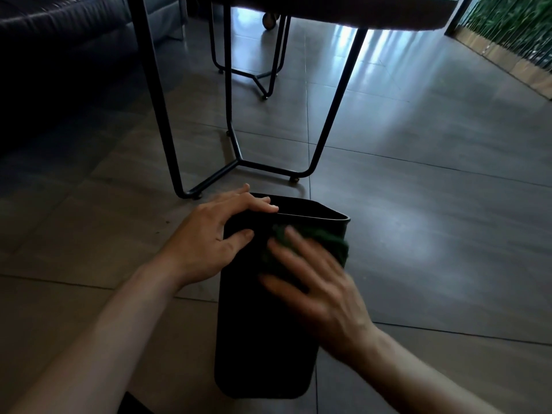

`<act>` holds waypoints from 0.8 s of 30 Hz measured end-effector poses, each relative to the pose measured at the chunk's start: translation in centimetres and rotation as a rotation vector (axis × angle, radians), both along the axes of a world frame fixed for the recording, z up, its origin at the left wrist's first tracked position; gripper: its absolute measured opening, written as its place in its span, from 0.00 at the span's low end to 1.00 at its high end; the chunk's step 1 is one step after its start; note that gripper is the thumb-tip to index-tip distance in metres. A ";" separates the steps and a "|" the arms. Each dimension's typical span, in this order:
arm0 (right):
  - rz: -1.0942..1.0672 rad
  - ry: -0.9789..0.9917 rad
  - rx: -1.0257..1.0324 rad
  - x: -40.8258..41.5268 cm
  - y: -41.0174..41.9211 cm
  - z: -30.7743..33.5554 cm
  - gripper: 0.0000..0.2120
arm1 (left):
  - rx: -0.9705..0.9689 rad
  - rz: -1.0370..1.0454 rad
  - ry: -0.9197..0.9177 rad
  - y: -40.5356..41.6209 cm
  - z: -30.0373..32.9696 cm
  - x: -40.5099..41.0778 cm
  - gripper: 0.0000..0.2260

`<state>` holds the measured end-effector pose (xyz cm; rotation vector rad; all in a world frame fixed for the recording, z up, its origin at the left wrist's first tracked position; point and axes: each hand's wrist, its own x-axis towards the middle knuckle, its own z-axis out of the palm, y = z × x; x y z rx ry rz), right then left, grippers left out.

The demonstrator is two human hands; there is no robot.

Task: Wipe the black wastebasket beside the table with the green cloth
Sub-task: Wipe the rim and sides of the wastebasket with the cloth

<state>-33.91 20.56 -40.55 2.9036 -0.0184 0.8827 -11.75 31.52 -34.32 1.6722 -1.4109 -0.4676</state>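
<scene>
Now | left hand grips wastebasket rim | right hand spread, pressing cloth

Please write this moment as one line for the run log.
left hand holds wastebasket rim | right hand presses cloth on its side

1. The black wastebasket looks like smooth, matt plastic.
2. The green cloth is soft and fuzzy, with a rough nap.
3. The floor is large grey tile, smooth with a glossy sheen.
4. The counter legs are thin black metal tube, satin finish.
5. The sofa looks like dark leather, faintly shiny.
</scene>
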 end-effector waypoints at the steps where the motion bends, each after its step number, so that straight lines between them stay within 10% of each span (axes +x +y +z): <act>1: -0.066 -0.053 0.060 1.1 -0.4 1.1 0.13 | 0.000 -0.005 -0.004 0.0 0.0 0.0 0.23; 5: 0.017 -0.088 0.026 1.0 1.6 -0.9 0.10 | -0.002 -0.002 0.004 0.0 -0.1 0.1 0.23; 10: 0.113 0.375 -0.214 -4.2 5.7 -6.6 0.19 | 0.011 -0.021 0.018 0.4 0.0 -0.2 0.23; 18: -0.020 -0.038 -0.023 1.3 0.8 2.4 0.10 | -0.006 -0.044 -0.010 0.0 0.1 -0.6 0.24; 24: 0.201 0.210 -0.198 -2.8 3.5 -4.6 0.12 | 0.010 -0.047 0.004 0.3 -0.1 -0.3 0.23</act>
